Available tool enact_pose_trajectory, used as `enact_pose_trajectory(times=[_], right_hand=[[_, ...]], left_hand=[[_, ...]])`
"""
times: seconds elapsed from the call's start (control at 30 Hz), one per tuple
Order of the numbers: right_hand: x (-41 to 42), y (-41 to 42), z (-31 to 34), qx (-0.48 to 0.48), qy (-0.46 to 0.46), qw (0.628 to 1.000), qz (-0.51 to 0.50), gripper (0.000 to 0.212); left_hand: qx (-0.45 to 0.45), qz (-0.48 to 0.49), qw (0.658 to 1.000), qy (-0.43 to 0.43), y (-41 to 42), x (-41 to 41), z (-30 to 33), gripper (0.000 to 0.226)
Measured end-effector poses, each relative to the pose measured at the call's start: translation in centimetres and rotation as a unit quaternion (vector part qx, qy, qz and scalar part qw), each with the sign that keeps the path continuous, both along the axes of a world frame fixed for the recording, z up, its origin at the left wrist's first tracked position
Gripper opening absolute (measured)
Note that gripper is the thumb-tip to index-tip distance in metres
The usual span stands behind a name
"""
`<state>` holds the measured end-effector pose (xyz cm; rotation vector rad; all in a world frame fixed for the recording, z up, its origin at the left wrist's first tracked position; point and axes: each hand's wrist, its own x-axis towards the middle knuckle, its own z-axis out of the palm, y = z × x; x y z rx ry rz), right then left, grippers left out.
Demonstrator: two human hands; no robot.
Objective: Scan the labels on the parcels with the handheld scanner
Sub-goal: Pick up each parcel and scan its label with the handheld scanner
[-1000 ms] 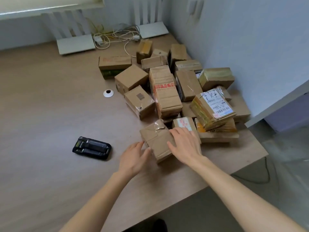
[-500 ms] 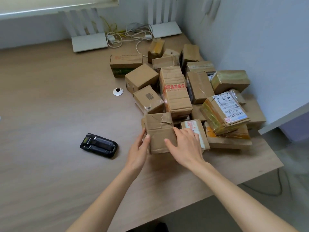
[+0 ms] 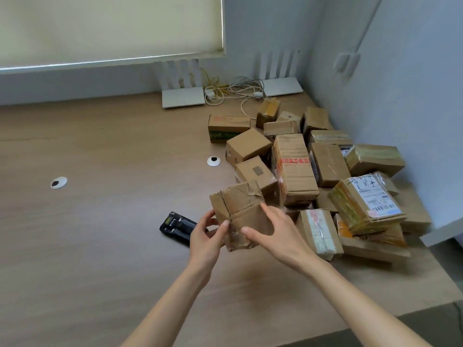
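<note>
Wood-grain surface (image 3: 100, 234) is seen in a pale-walled corner, heaped at the right with taped cardboard parcels (image 3: 325, 169). Compared with half a second earlier, the torn brown parcel (image 3: 238, 211) is now raised off the surface and tilted. It is grasped between both grips: left hand (image 3: 206, 240) on its near left edge, right hand (image 3: 280, 231) across its front. The handheld scanner (image 3: 176, 227) is left lying just beyond the left hand, untouched.

Between the fingers (image 3: 226, 225) a box (image 3: 240, 211) of matt brown cardboard is held, creased and torn, with glossy clear tape along its seam. Just left of the fingers, a handheld scanner (image 3: 178, 227) of glossy black plastic is seen on the smooth wood-grain table (image 3: 100, 221). Glossy tape is shown on the labelled parcel (image 3: 365, 206).
</note>
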<state>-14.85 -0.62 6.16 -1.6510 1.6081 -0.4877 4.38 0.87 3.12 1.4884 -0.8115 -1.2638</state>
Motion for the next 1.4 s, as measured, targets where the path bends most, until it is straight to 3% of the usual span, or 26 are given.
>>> enact_pose_trajectory(times=[0.13,0.33,0.43,0.53,0.63,0.73,0.83,0.87,0.97,1.0,1.13,1.3,1.4], right_hand=[[1.7,0.3,-0.4,0.003,-0.046,0.999,0.023,0.063],[3.4,0.5,-0.2,0.009,-0.136,0.991,-0.014,0.032],[4.1,0.6,-0.3,0.049,-0.216,0.975,-0.020,0.030],[4.8,0.8,-0.6,0.090,-0.277,0.956,-0.044,0.030],[5.6,1.1,-0.9,0.096,-0.266,0.958,-0.045,0.034],[6.1,1.2,-1.2,0.042,-0.221,0.973,-0.055,0.045],[6.8,0.9,-1.5,0.031,-0.243,0.967,-0.067,0.036],[7.1,0.9,-1.5,0.048,-0.256,0.963,-0.065,0.039],[8.0,0.7,-1.6,0.063,-0.233,0.970,-0.041,0.080],[8.3,0.7,-1.6,0.056,-0.226,0.972,-0.038,0.084],[9.3,0.4,-1.5,0.067,-0.278,0.957,-0.039,0.071],[10.7,0.4,-1.4,0.079,-0.279,0.957,-0.010,0.049],[12.0,0.2,-1.7,0.102,-0.273,0.956,0.016,0.044]], left_hand=[[0.025,0.036,0.993,0.107,0.6,1.2,0.5,0.013],[0.006,0.042,0.996,0.082,1.4,3.0,0.4,0.028],[-0.006,0.034,0.999,0.037,1.8,3.9,0.2,0.036],[0.011,0.041,0.998,0.044,1.9,4.8,-0.1,0.055],[0.023,0.017,0.996,0.090,2.1,5.4,-0.2,0.053],[0.013,0.027,0.997,0.070,2.4,6.0,-0.6,0.045],[0.016,0.057,0.996,0.068,2.6,7.0,-1.1,0.041],[0.014,0.064,0.995,0.069,2.6,7.3,-1.3,0.038],[0.005,0.077,0.995,0.067,2.8,8.0,-1.4,0.031],[0.004,0.083,0.994,0.071,2.9,8.3,-1.4,0.030],[0.019,0.076,0.992,0.103,3.5,10.0,-1.6,0.036],[0.030,0.023,0.994,0.106,4.3,13.2,-1.9,0.080],[0.030,0.002,0.994,0.100,4.6,15.1,-1.9,0.068]])
